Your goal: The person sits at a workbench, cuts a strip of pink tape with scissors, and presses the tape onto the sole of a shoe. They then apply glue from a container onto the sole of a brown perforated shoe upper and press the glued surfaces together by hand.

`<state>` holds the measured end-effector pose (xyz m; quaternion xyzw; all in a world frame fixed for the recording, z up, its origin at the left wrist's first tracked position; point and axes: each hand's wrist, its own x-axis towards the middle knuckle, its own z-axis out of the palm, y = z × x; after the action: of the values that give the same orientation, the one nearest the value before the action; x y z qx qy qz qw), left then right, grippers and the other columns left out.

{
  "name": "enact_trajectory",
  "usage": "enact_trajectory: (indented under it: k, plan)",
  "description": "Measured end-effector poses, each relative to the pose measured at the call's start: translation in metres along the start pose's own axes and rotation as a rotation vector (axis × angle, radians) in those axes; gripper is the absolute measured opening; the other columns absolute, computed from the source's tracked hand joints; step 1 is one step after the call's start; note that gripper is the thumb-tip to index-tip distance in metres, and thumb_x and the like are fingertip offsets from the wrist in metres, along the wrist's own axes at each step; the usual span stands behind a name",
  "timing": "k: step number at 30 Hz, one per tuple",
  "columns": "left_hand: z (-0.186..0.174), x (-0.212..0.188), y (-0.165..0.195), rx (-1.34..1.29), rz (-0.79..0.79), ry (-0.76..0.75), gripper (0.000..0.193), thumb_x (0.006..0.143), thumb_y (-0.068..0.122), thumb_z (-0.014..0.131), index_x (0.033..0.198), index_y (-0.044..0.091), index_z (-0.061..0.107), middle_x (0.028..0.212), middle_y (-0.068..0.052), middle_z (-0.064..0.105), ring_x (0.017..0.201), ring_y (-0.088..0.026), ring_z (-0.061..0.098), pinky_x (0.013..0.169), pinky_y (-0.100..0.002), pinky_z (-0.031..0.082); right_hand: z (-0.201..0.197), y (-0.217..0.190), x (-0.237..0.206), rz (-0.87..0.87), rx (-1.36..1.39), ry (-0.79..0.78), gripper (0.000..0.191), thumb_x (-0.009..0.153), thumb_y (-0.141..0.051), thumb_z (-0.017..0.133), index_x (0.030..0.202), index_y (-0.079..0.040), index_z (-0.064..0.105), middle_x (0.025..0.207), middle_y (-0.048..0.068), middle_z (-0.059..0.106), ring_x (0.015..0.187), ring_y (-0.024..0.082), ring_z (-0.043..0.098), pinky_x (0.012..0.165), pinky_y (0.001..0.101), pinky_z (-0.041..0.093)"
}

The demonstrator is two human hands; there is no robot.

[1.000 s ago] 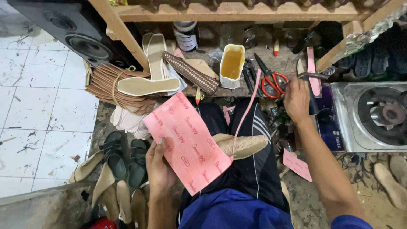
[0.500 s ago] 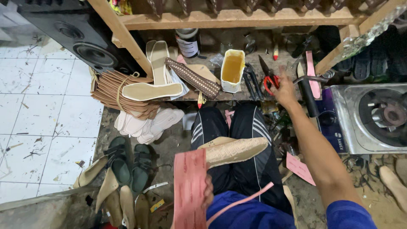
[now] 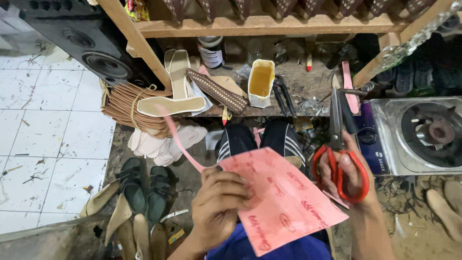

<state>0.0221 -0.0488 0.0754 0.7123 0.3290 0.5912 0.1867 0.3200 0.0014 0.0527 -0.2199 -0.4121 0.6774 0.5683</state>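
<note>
Low in the frame, the left hand (image 3: 219, 204) pinches the pink sheet (image 3: 284, 202), its long axis slanting lower right; the right hand (image 3: 349, 175) grips red scissors (image 3: 339, 159), blades pointing up, at the sheet's right edge.

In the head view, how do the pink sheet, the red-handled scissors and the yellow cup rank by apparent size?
1. pink sheet, clearly largest.
2. red-handled scissors.
3. yellow cup, smallest, though it sits farther from the camera, so its real size is unsure.
</note>
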Motion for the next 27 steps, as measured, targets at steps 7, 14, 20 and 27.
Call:
enact_trajectory:
  k: [7,14,20,27]
  plan:
    - [0.038,-0.007,-0.018,0.229,-0.044,0.009,0.024,0.081,-0.002,0.067,0.101,0.012,0.068,0.13,-0.01,0.063,0.122,-0.031,0.061,0.104,-0.043,0.045,0.014,0.02,-0.013,0.023,-0.447,0.398,0.1,0.079,-0.007,0.073,0.163,0.004,0.022,0.127,0.002,0.062,0.118,0.011,0.059,0.102,0.0254,0.048]
    - [0.05,-0.042,-0.046,-0.844,-0.806,0.145,0.041,0.098,0.006,0.062,0.139,0.002,0.058,0.127,-0.011,0.064,0.114,-0.019,0.063,0.097,-0.036,0.051,0.016,0.034,-0.009,0.015,-0.545,0.31,0.108,0.081,0.007,0.072,0.171,-0.012,0.014,0.107,0.006,0.066,0.089,0.01,0.064,0.078,0.0259,0.053]
    - [0.038,-0.039,-0.064,-0.748,-0.929,0.014,0.039,0.107,0.016,0.052,0.14,-0.004,0.057,0.105,-0.005,0.072,0.088,-0.01,0.072,0.076,-0.027,0.061,0.022,0.038,-0.007,0.031,-0.68,0.295,0.119,0.08,0.008,0.073,0.169,-0.018,0.0,0.104,0.01,0.07,0.079,0.009,0.064,0.068,0.0243,0.054]
    - [0.038,-0.008,-0.081,-0.543,-0.812,0.262,0.041,0.098,0.008,0.064,0.136,-0.004,0.053,0.104,-0.012,0.074,0.082,-0.013,0.071,0.065,-0.026,0.061,0.003,0.037,-0.016,-0.298,-1.107,0.498,0.11,0.089,0.011,0.077,0.167,-0.012,0.003,0.107,0.012,0.063,0.085,0.012,0.066,0.075,0.0274,0.055]
